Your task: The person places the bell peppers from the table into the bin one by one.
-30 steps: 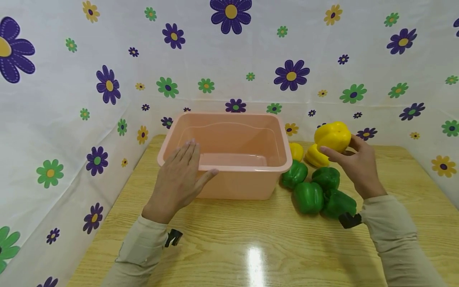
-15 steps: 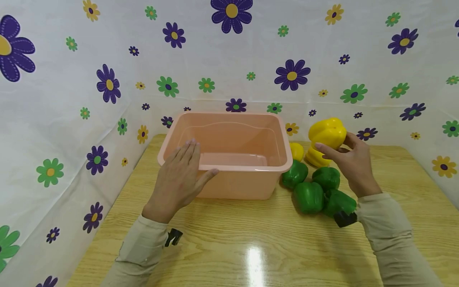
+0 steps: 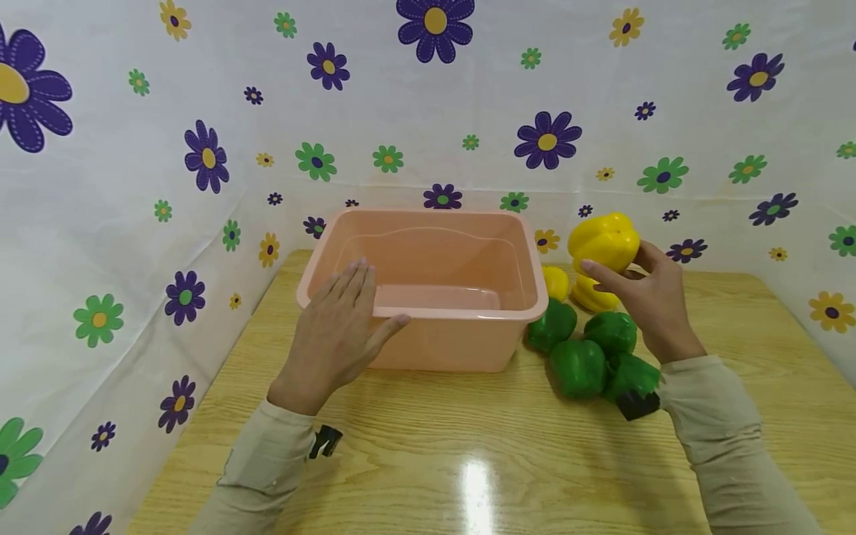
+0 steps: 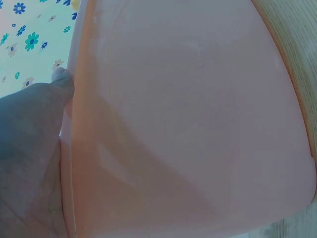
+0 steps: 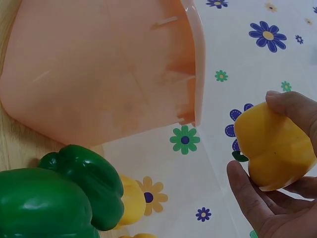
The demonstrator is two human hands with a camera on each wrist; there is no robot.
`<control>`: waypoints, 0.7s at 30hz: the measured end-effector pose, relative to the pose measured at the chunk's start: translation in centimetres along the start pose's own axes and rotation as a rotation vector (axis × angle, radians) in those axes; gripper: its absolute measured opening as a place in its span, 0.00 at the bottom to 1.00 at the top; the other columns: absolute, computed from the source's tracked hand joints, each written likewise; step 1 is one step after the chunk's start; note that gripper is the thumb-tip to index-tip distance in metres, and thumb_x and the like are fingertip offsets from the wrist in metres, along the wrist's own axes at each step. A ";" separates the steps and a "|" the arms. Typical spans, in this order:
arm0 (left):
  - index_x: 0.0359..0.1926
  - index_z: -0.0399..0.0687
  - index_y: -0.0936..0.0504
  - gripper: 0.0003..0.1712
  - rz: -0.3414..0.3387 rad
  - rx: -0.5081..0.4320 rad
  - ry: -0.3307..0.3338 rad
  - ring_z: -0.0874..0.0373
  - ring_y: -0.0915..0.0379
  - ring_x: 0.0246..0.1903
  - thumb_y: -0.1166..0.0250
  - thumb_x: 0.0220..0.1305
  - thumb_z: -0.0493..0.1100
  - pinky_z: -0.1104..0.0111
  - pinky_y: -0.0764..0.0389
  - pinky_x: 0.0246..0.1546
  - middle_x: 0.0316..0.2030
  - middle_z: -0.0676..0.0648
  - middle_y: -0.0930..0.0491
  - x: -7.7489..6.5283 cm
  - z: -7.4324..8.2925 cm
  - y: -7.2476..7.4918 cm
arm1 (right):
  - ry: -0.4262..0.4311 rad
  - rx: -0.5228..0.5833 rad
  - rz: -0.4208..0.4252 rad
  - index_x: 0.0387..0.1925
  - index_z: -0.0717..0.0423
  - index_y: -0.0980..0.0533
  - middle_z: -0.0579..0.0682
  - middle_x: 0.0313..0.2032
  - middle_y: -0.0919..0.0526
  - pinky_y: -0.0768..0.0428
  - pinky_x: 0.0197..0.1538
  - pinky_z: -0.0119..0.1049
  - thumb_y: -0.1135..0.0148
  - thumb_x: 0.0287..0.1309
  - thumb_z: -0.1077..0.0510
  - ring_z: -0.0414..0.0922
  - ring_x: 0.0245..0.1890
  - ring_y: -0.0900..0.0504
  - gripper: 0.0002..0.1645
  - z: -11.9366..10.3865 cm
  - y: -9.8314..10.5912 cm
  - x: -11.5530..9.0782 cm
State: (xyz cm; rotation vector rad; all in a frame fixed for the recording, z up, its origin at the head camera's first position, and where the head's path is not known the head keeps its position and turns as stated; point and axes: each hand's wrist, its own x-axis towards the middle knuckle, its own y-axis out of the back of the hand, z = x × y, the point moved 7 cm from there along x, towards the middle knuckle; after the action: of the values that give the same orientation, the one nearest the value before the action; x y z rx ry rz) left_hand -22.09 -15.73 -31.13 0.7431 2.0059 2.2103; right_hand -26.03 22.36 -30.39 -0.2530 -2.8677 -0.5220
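My right hand (image 3: 654, 297) grips a yellow bell pepper (image 3: 604, 241) in the air, to the right of the pink plastic tub (image 3: 441, 342). In the right wrist view the thumb and fingers wrap the held pepper (image 5: 275, 146), and its green stem end faces the tub. My left hand (image 3: 331, 334) lies with straight fingers across the tub's near left rim, its thumb along the front edge. The left wrist view shows that thumb (image 4: 62, 82) at the rim beside the tub's outer wall (image 4: 188, 109). Inside the tub, the visible floor is bare.
Several green bell peppers (image 3: 578, 369) cluster on the wooden table (image 3: 428, 446), right of the tub. Behind them sit two more yellow peppers, one (image 3: 555, 282) near the tub's side and another (image 3: 595, 295) partly under the held one. A flower-print cloth (image 3: 602, 96) hangs behind.
My right hand has moved the yellow bell pepper a little left and upward, toward the tub. The left hand stays at the rim.
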 end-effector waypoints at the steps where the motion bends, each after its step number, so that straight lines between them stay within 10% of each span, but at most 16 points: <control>1: 0.75 0.27 0.45 0.52 -0.003 -0.002 0.001 0.40 0.50 0.76 0.54 0.74 0.70 0.50 0.50 0.77 0.75 0.32 0.45 0.0 0.0 0.0 | -0.003 0.000 0.001 0.73 0.58 0.36 0.51 0.57 0.26 0.17 0.44 0.24 0.29 0.62 0.45 0.38 0.43 0.17 0.45 0.0 0.0 0.0; 21: 0.75 0.27 0.44 0.53 -0.003 0.002 0.001 0.40 0.50 0.76 0.53 0.74 0.71 0.50 0.51 0.77 0.75 0.32 0.45 0.0 0.0 0.0 | 0.039 0.085 -0.009 0.70 0.58 0.32 0.48 0.53 0.24 0.15 0.44 0.27 0.28 0.61 0.48 0.41 0.44 0.16 0.41 -1.0 -1.5 0.1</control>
State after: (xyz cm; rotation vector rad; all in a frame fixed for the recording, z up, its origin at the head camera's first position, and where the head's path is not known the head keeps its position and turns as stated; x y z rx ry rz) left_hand -22.11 -15.71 -31.14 0.7384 2.0080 2.2081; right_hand -26.24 20.57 -29.92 -0.2132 -2.8458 -0.4005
